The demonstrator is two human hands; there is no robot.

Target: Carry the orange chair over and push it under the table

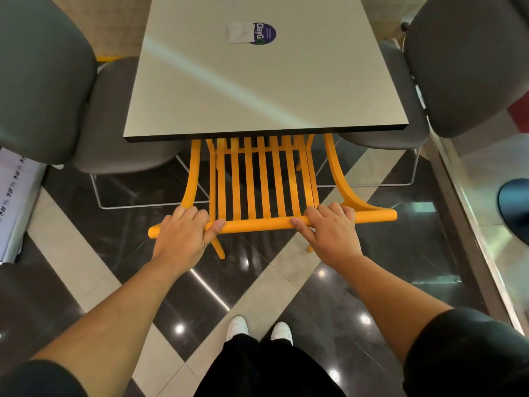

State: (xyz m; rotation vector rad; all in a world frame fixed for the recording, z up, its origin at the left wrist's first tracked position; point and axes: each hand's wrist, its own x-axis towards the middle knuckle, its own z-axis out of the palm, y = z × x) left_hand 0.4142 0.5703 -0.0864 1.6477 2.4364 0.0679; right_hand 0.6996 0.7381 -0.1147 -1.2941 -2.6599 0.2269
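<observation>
Both hands, the left hand (183, 230) and right hand (329, 227), grip the top rail of the orange chair (257, 181), its seat tucked under the desk (257, 90).

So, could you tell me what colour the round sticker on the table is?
Purple sticker, head view.

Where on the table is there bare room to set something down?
Nearly all of the table is bare, from the near edge up to the sticker and paper at the far middle. Grey chairs crowd both sides.
</observation>
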